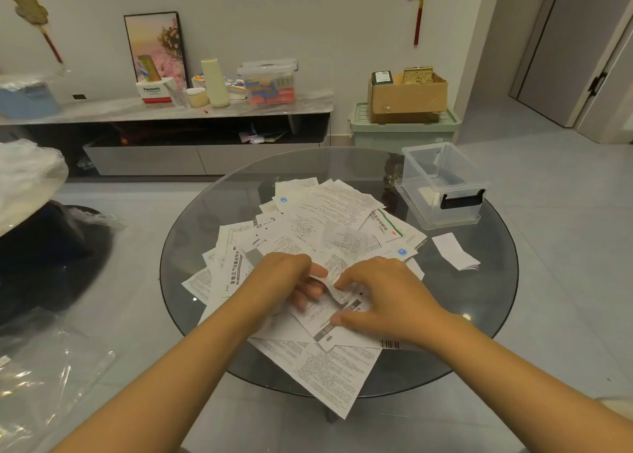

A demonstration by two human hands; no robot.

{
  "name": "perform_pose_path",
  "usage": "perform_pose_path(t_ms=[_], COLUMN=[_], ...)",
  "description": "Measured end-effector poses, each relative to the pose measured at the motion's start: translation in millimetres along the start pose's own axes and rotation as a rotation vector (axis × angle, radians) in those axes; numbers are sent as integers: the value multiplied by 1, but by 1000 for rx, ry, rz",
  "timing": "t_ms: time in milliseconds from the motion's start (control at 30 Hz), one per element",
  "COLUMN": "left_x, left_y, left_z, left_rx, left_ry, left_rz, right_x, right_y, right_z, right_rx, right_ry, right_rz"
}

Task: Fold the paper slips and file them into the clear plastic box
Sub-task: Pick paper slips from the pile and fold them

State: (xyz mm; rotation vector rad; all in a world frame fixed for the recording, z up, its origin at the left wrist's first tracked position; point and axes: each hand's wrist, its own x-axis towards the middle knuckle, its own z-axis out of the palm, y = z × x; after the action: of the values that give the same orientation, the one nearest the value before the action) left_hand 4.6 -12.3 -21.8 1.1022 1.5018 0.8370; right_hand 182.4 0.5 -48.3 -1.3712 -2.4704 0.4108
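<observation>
A loose pile of printed paper slips point(322, 219) covers the middle of a round glass table point(212, 212). Over its near side, my left hand point(287, 277) and my right hand point(380, 291) both hold one small slip point(325, 312), fingers curled onto its creased edge. The clear plastic box point(442, 181) with a black latch stands open at the table's far right, sitting on its lid. A folded white slip point(454, 250) lies alone on the glass in front of the box.
One long slip point(335, 373) overhangs the table's near edge. A black stool and plastic bags are at the left. Behind the table stand a low TV cabinet point(171, 109) with clutter and a green bin point(404, 127) holding a cardboard box.
</observation>
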Motion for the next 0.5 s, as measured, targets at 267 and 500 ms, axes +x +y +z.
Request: perform_pose_path(t_ms=[267,500], left_x=[3,8], left_y=[-12,-16], left_z=[10,26], left_rx=[526,673], left_ry=[82,212], left_rz=[205,336], right_x=[2,0], right_y=[10,13], right_z=[-5,-2], right_rx=[230,180], right_ry=[6,54], right_rz=[199,263])
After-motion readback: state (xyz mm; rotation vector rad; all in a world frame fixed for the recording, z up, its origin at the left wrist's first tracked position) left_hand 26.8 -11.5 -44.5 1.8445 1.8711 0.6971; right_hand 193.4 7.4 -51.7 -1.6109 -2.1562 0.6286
